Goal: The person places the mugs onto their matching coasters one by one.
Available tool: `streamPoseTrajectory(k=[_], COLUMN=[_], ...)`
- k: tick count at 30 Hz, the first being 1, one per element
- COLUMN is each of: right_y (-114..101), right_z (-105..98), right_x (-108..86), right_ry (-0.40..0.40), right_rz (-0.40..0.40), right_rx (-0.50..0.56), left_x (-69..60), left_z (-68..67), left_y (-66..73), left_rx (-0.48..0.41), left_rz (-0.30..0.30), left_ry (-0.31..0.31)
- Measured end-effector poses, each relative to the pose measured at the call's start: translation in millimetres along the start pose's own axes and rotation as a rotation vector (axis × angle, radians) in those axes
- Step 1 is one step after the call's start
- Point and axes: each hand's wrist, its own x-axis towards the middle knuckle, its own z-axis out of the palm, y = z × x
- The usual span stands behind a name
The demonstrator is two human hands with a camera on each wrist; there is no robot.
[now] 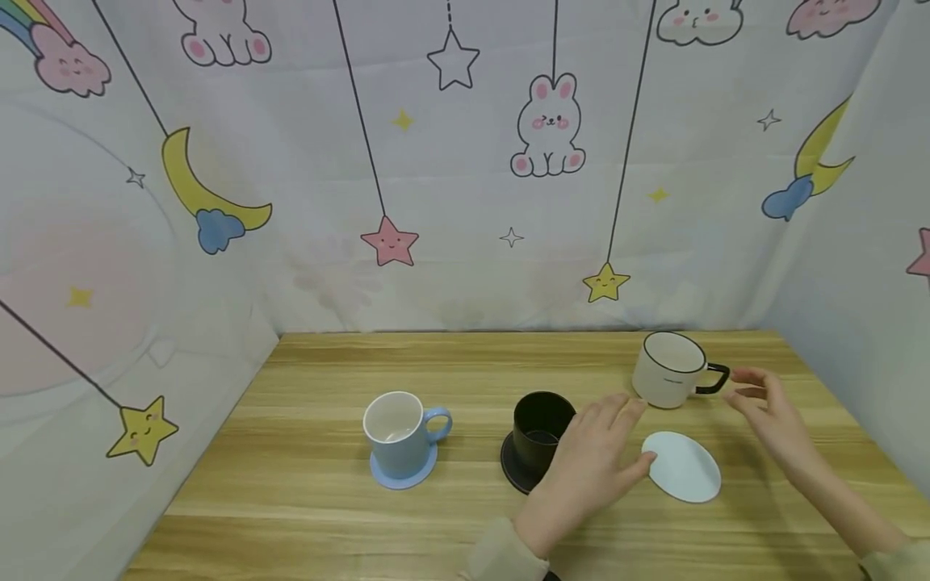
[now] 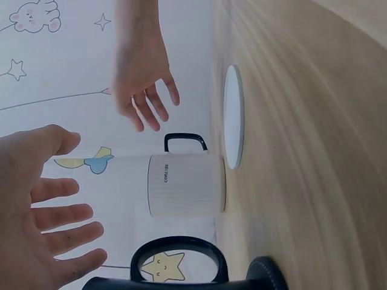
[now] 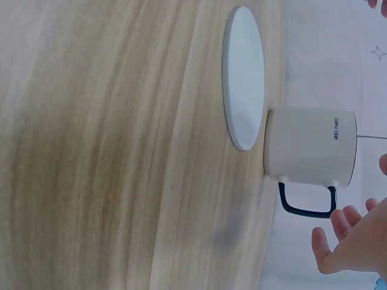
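A white mug (image 1: 664, 379) with a black rim and black handle stands at the back right, upright on the table. My right hand (image 1: 773, 424) hovers beside its handle with fingers loosely bent, holding nothing; in the right wrist view a small gap seems to part the fingertips from the handle (image 3: 305, 212). My left hand (image 1: 592, 464) is held in the air, fingers spread, and hides part of a black mug (image 1: 541, 428) on a black coaster (image 1: 513, 468). A white round coaster (image 1: 683, 468) lies bare between the hands, in front of the white mug.
Farther left, a light blue mug (image 1: 400, 440) sits on a light blue coaster (image 1: 404, 481). The wooden table (image 1: 291, 516) is bounded by a white printed cloth (image 1: 465, 202) at the back and sides.
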Motion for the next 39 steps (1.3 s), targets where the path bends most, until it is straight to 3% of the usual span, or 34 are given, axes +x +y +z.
streamPoseTrajectory(k=[5, 11, 16, 23, 31, 39], right_y=[3, 5, 6, 10, 15, 25], right_z=[-4, -6, -5, -6, 0, 10], right_x=[5.1, 9.4, 11.1, 15.4, 27.0, 37.6], right_ry=[0.024, 0.082, 0.100, 0.090, 0.080, 0.094], right_rz=[0.029, -0.006, 0.010, 0.051, 0.085, 0.147], right_rx=[0.038, 0.101, 0.089, 0.031, 0.040, 0.158], left_x=[0.2, 0.8, -0.9, -1.8, -0.3, 3.7], left_z=[6.5, 14.9, 21.6, 24.7, 26.5, 34.4], left_y=[3.1, 8.5, 12.7, 14.6, 18.1, 23.0], left_rx=[0.005, -0.010, -0.017, -0.060, -0.115, -0.155], left_rz=[-0.010, -0.032, -0.052, -0.086, -0.122, -0.167], left_ry=[-0.001, -0.008, -0.017, -0.077, -0.162, -0.218])
